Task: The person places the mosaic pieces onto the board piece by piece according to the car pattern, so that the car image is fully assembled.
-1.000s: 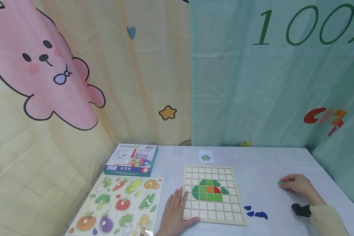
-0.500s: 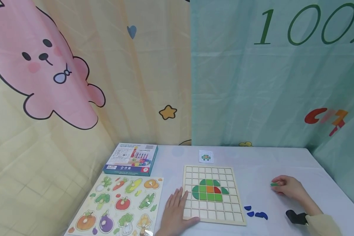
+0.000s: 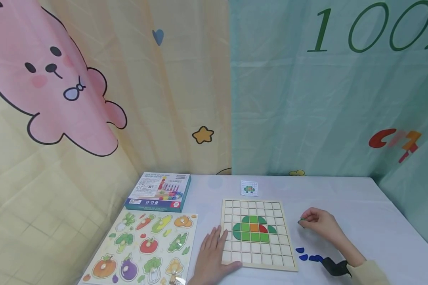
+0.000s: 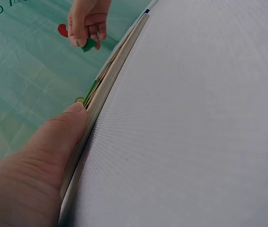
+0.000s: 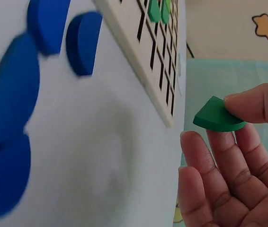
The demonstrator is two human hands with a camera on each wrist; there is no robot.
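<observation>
Between thumb and fingertips, my right hand (image 3: 321,223) pinches a dark green quarter-circle piece (image 5: 215,115), held above the table to the right of a wooden grid board (image 3: 232,257). Green, orange and red pieces on the board form a rounded patch, with a red quarter-circle (image 3: 262,228) near its right side. My left hand (image 3: 210,257) rests along the board's left and lower-left edge, fingers straight; the left wrist view shows its thumb (image 4: 53,142) against the rim. Several blue half-round pieces (image 5: 13,90) lie on the table, below my right hand in the head view.
A small printed card (image 3: 249,189) with a similar coloured pattern lies behind the board. To the left are a vegetable picture board (image 3: 160,245) and a flat box (image 3: 158,192). Curtains hang behind the white table (image 3: 328,194). A black wrist device (image 3: 335,267) hangs by the right sleeve.
My right hand has moved left toward the board, carrying the green quarter-circle piece. The left hand and the pieces on the board have stayed put.
</observation>
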